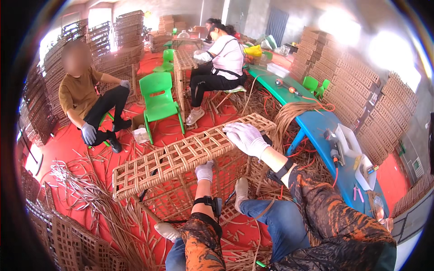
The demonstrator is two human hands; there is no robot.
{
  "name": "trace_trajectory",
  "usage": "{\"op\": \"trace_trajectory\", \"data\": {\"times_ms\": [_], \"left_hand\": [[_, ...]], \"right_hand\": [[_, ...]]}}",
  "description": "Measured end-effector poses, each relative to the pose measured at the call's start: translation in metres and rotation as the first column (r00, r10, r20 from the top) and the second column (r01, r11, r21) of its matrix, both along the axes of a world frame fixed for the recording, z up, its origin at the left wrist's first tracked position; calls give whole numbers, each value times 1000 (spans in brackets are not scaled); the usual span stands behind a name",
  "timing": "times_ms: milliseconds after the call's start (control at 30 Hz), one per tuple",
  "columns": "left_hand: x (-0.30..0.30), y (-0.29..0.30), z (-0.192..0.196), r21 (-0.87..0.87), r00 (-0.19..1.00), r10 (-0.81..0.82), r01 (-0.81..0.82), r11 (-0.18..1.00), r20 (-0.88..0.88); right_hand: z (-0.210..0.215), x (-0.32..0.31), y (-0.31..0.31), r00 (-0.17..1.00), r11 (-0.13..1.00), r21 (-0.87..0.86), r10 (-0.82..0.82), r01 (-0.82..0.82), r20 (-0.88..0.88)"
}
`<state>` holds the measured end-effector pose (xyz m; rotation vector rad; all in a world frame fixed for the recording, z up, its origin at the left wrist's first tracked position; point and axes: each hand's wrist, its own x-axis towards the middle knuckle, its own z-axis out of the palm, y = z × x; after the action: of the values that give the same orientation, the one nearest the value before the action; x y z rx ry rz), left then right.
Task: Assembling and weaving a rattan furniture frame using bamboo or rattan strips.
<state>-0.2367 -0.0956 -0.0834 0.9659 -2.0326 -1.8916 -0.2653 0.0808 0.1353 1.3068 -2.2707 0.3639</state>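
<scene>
A brown woven rattan frame, with an open-weave top panel and lattice sides, stands between my knees. My right hand, in a white glove, rests on the far right end of the panel, its fingers stretched out over the weave. Below the panel's near edge, inside the frame, my left hand reaches up in a similar glove. The panel hides its fingertips, so whether it grips a strand does not show. A loose rattan strand hangs down by my right leg.
A blue-green bench on my right bears white bins, power tools with orange cords, and pink-handled pliers. Rattan strips litter the red floor. A green chair stands ahead; co-workers sit beyond. Woven panels are stacked around.
</scene>
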Motion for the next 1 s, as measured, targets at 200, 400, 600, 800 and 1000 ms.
{"op": "trace_trajectory", "data": {"times_ms": [200, 400, 600, 800, 1000], "left_hand": [[-4, -18, -34, 77, 998, 34, -30, 997, -56], [-3, -8, -15, 85, 998, 51, -53, 995, 31], [-4, -7, -17, 57, 999, 0, -2, 998, 32], [-5, -5, -23, 62, 997, 31, -26, 998, -73], [-10, -8, -34, 55, 997, 30, -26, 998, -73]], "right_hand": [[-4, 3, -13, 999, 1000, -19, 21, -21, 25], [-3, 0, -6, 1000, 1000, -22, 0, 0, 15], [-4, -1, -4, 1000, 999, -35, 7, -8, -29], [-4, -1, -4, 999, 999, -41, 19, -21, -49], [-5, -1, -5, 998, 999, -46, 19, -21, -57]]}}
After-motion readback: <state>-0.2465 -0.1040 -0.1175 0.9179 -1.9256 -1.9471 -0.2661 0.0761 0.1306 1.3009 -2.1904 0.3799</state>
